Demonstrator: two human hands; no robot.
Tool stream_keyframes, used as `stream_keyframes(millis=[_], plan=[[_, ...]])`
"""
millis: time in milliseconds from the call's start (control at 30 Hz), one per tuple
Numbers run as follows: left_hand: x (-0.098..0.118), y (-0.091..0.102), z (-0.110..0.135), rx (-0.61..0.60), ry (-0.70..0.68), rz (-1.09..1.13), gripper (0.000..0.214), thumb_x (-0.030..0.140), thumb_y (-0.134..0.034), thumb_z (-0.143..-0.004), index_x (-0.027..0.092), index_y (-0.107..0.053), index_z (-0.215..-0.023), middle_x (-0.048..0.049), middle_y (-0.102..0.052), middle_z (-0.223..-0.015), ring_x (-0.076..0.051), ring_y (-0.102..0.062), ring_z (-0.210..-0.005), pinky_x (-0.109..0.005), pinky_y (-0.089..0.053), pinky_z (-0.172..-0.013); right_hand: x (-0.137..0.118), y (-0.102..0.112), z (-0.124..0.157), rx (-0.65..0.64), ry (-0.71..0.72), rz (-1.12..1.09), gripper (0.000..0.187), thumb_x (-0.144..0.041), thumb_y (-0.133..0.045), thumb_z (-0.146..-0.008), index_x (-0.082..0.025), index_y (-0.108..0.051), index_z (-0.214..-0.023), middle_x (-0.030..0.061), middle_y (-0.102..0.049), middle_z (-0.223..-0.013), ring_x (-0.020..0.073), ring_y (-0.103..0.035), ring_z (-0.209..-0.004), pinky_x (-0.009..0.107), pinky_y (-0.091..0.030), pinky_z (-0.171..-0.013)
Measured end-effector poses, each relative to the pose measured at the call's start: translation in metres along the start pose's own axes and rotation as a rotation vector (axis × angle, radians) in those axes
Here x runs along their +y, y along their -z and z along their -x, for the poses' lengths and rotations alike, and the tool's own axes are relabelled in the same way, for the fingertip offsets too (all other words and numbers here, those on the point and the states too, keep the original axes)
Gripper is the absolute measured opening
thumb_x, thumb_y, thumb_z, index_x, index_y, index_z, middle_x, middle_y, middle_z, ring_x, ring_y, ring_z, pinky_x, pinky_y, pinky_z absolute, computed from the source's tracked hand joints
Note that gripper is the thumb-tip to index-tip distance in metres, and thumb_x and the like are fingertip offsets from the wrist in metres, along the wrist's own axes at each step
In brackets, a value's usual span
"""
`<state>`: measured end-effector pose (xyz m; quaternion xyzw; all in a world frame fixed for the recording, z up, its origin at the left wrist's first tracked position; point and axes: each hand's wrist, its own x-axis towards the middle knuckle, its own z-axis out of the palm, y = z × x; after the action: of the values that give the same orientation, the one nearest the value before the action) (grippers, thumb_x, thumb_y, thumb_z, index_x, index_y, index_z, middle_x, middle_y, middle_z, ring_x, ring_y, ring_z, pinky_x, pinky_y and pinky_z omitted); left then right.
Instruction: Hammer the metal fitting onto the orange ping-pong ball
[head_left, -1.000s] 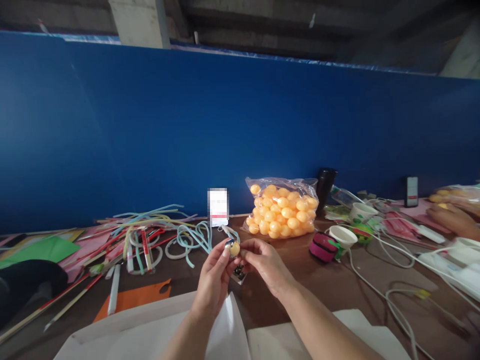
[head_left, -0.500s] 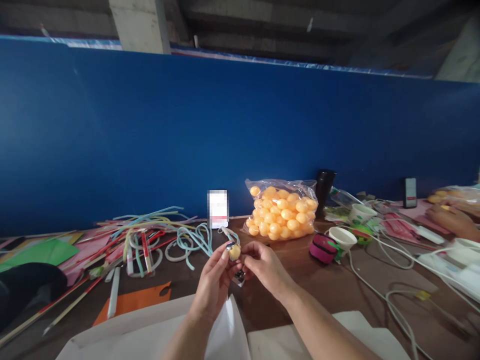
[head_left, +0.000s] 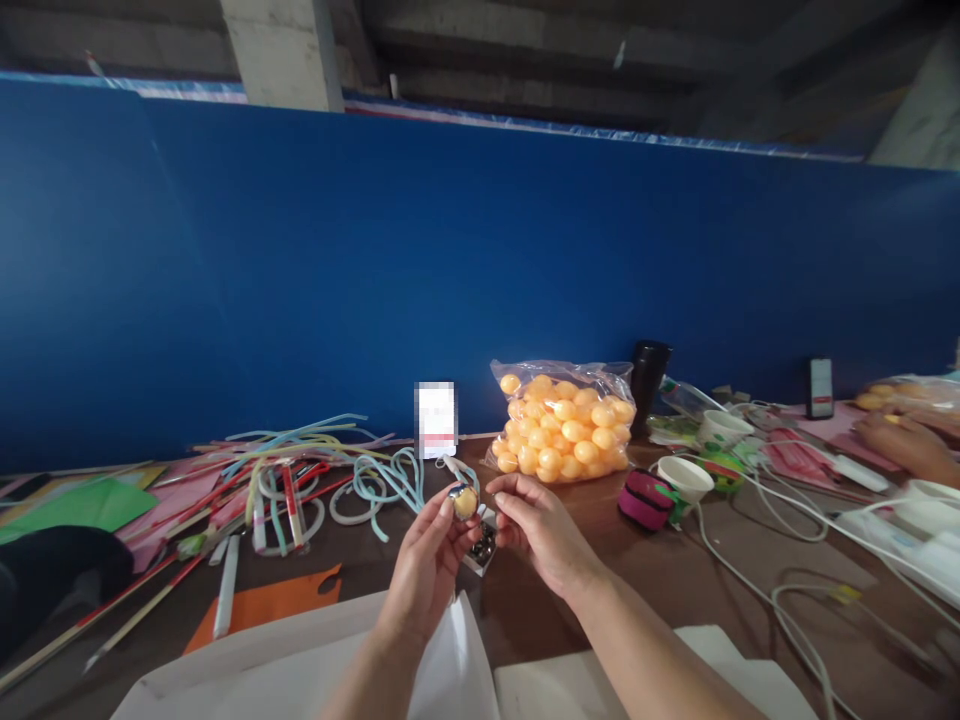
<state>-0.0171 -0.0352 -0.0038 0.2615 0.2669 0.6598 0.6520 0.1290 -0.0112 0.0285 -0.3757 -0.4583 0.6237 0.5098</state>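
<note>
My left hand pinches a small round object with a yellowish front and a shiny silver-blue rim; its exact kind is unclear. Just right of it, my right hand has its thumb and forefinger closed together, apart from the round object. Whatever lies between those fingertips is too small to make out. Below and between the hands, partly covered by them, is a small white box with dark, shiny little pieces inside. A clear bag of orange balls stands behind my right hand.
Loose tubes and sticks lie to the left, near an orange sheet. White paper covers the front. On the right are a magenta pouch, a paper cup, white cables and another person's hand.
My right hand has drawn back slightly to the right, away from the round object. The left hand keeps its hold, with the object slightly turned. More of the small box shows.
</note>
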Motion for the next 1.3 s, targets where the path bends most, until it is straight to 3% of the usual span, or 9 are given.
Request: stream_keyframes(millis=[367, 600, 867, 1300], plan=[[0.0008, 0.0011, -0.0005, -0.024, 0.014, -0.009, 0.036, 0.026, -0.07, -0.08, 0.016, -0.064, -0.114, -0.008, -0.071, -0.097, -0.014, -0.067, -0.078, -0.026, -0.056, -0.073, -0.0056, -0.0022, 0.0028, 0.029, 0.085, -0.017, 0.026, -0.034, -0.083, -0.067, -0.014, -0.072, -0.08, -0.0016, -0.066, -0.062, 0.0114, -0.058, -0.056, 0.02, -0.049, -0.051], [0.0022, 0.0027, 0.0007, -0.082, 0.015, -0.02, 0.036, 0.026, -0.069, -0.08, 0.017, -0.065, -0.114, -0.009, -0.071, -0.099, -0.016, -0.068, -0.083, -0.028, -0.055, -0.078, -0.0055, -0.0036, 0.0047, -0.03, 0.111, -0.146, 0.018, -0.029, -0.081, -0.071, -0.016, -0.071, -0.08, -0.0013, -0.069, -0.072, 0.0119, -0.063, -0.068, 0.021, -0.053, -0.065], [0.0019, 0.0047, 0.0014, -0.126, 0.029, -0.014, 0.031, 0.024, -0.063, -0.085, 0.017, -0.064, -0.116, -0.0095, -0.071, -0.104, -0.015, -0.067, -0.086, -0.027, -0.054, -0.079, -0.0035, -0.0028, 0.004, -0.074, 0.051, -0.282, 0.019, -0.024, -0.085, -0.068, -0.014, -0.074, -0.079, 0.001, -0.072, -0.076, 0.0118, -0.068, -0.074, 0.022, -0.055, -0.076], [0.0015, 0.0081, -0.0002, -0.128, 0.021, 0.018, 0.034, 0.021, -0.064, -0.084, 0.017, -0.063, -0.119, -0.009, -0.07, -0.104, -0.016, -0.067, -0.09, -0.027, -0.053, -0.082, -0.0071, 0.0008, 0.0046, -0.095, -0.104, -0.506, 0.023, -0.018, -0.092, -0.058, -0.017, -0.075, -0.074, -0.0032, -0.074, -0.073, 0.0068, -0.07, -0.069, 0.011, -0.058, -0.068]])
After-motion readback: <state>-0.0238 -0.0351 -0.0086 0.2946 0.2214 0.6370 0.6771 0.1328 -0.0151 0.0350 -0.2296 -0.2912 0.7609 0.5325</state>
